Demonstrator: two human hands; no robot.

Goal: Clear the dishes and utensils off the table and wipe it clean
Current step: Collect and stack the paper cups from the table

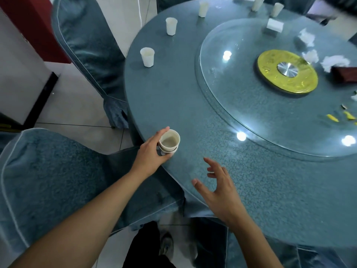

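Note:
My left hand point(151, 151) grips a small stack of white paper cups point(169, 141) at the near left edge of the round blue-green table point(193, 105); the top cup holds a little cloudy liquid. My right hand point(218, 185) hovers over the table just right of the stack, fingers spread, holding nothing. More single paper cups stand along the table's left and far rim: one point(147, 57), another point(171, 26), a third point(203, 9), and two at the back point(276, 9).
A glass turntable point(231, 78) with a gold hub point(287, 71) fills the table's middle. Crumpled tissues point(307, 36), a white box point(274, 25), a dark red box point(345, 74) and yellow scraps point(332, 118) lie on it. Covered chairs point(48, 171) stand left.

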